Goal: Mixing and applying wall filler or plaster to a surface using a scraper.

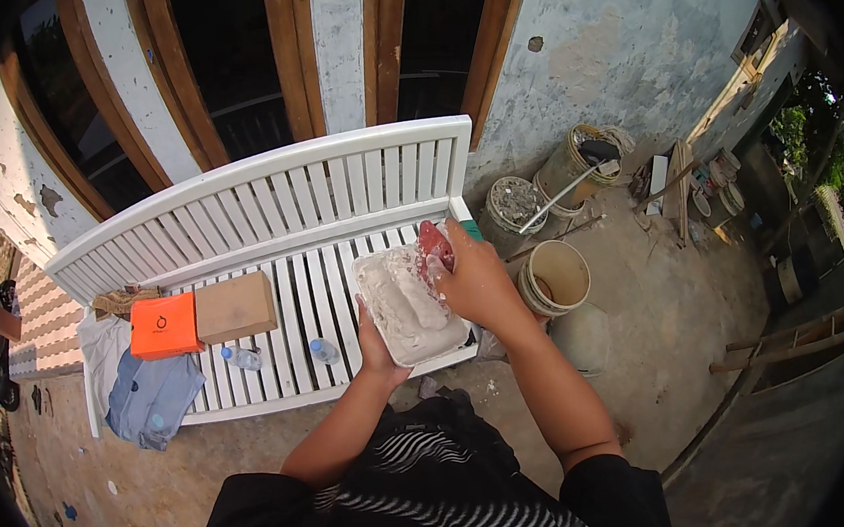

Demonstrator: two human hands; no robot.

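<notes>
A white rectangular tub (437, 353) filled with thick off-white paste (408, 307) is held above the right part of the bench seat. My left hand (379, 348) grips it from below at its near left side, the thumb along the wall. At the tub's far right corner, my right hand (478, 280) is closed around a red tool (433, 248) smeared with paste. It looks like a scraper, but its working end is hidden by the paste and my fingers. The paste surface is ridged and uneven.
The white slatted bench (281, 384) stands against the wall. On it lie an orange box (166, 325), a brown cardboard box (235, 309), two small bottles (324, 351) and grey-blue cloth (151, 395). At right stand a bucket (554, 277) and rubble-filled buckets (516, 203) with a pole.
</notes>
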